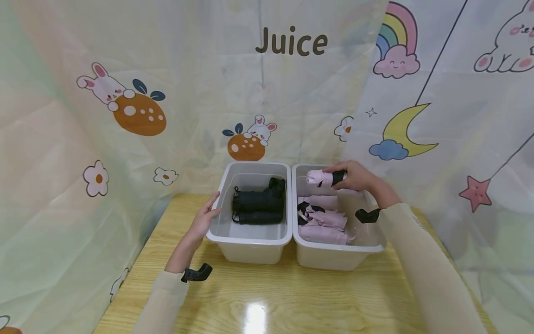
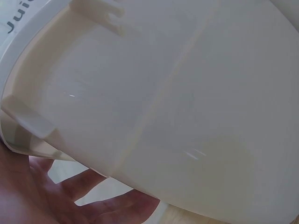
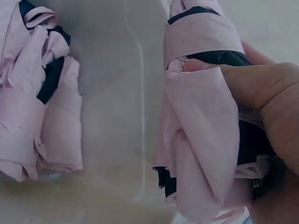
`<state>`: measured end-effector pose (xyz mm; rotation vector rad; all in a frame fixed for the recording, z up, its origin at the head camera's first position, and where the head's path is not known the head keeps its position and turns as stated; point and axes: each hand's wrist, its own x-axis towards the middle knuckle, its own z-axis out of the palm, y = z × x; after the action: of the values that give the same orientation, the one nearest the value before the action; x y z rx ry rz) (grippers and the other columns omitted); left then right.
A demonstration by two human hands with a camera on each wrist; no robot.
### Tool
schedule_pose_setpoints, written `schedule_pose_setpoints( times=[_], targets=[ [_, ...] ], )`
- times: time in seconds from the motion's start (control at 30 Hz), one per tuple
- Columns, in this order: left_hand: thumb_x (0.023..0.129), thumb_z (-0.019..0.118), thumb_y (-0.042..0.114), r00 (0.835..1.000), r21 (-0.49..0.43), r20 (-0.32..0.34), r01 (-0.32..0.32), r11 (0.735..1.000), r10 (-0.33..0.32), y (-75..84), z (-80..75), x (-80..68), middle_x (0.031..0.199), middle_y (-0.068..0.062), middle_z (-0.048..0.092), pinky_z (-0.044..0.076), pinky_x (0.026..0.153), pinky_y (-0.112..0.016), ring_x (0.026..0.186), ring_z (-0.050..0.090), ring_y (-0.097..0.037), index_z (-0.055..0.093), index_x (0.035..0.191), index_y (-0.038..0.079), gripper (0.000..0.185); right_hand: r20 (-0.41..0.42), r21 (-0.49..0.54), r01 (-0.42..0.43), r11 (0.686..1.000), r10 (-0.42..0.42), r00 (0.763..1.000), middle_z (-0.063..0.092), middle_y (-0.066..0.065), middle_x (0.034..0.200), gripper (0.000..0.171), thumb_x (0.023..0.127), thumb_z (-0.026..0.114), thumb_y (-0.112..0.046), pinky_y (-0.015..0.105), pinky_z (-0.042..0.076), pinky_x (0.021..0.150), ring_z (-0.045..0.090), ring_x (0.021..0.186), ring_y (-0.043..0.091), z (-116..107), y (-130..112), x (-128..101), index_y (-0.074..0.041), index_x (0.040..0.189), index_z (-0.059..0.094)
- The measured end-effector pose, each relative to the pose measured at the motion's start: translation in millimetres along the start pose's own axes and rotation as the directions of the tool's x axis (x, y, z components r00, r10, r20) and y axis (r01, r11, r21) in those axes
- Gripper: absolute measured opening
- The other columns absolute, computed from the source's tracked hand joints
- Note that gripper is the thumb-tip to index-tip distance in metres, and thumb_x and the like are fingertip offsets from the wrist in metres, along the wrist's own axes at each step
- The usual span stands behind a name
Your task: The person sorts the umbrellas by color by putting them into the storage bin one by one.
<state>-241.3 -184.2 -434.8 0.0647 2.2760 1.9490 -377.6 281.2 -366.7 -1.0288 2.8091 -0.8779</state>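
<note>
In the head view my right hand point(image 1: 352, 175) grips a rolled pink folding umbrella point(image 1: 320, 178) with black lining, held above the back of the right bin point(image 1: 340, 248). The right wrist view shows the thumb pressed against this umbrella's loose pink cloth point(image 3: 201, 135). Several more pink umbrellas point(image 1: 323, 234) lie stacked in that bin's left part. My left hand point(image 1: 202, 220) rests at the left side of the left bin point(image 1: 250, 241), its fingers against the outer wall point(image 2: 187, 116). Inside that bin lie black rolled umbrellas point(image 1: 258, 202) with cord loops.
Both light grey bins stand side by side on a wooden table point(image 1: 233, 297), close to the back curtain point(image 1: 200, 93). Printed cloth also hangs along the left and right sides. Each wrist carries a black camera mount point(image 1: 198, 272).
</note>
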Motion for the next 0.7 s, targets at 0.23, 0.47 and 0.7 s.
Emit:
schedule_pose_setpoints(
  times=[0.23,0.47,0.7],
  targets=[
    [0.105,0.042,0.016,1.000,-0.009,-0.004,0.004,1.000,-0.004,-0.3,0.6,0.9,0.161,-0.013,0.008,0.031,0.104,-0.058,0.139,0.024,-0.041,0.017,0.157,0.017,0.058,0.020,0.019,-0.042,0.999,0.042,0.999,0.064,0.012,0.123,0.055,0.072,0.083,0.002,0.038,0.047,0.075,0.057,0.104,0.025,12,0,7,-0.013,0.123,0.070],
    [0.105,0.042,0.016,1.000,0.011,-0.012,0.003,1.000,-0.003,2.7,1.8,-1.2,0.161,-0.012,0.007,0.030,0.105,-0.057,0.140,0.021,-0.040,0.017,0.157,0.017,0.058,0.049,0.080,-0.125,0.989,0.121,0.991,0.063,0.010,0.126,0.056,0.071,0.084,0.002,0.041,0.050,0.080,0.054,0.113,0.029,30,10,10,-0.016,0.123,0.070],
    [0.105,0.041,0.016,1.000,0.011,-0.009,-0.001,1.000,0.001,-5.6,-0.3,3.8,0.161,-0.013,0.005,0.029,0.105,-0.058,0.141,0.019,-0.040,0.016,0.157,0.017,0.058,0.059,-0.008,-0.155,0.988,0.156,0.986,0.068,0.008,0.114,0.058,0.069,0.088,-0.009,0.031,0.037,0.053,0.043,0.062,0.021,45,20,14,-0.021,0.123,0.070]
  ],
)
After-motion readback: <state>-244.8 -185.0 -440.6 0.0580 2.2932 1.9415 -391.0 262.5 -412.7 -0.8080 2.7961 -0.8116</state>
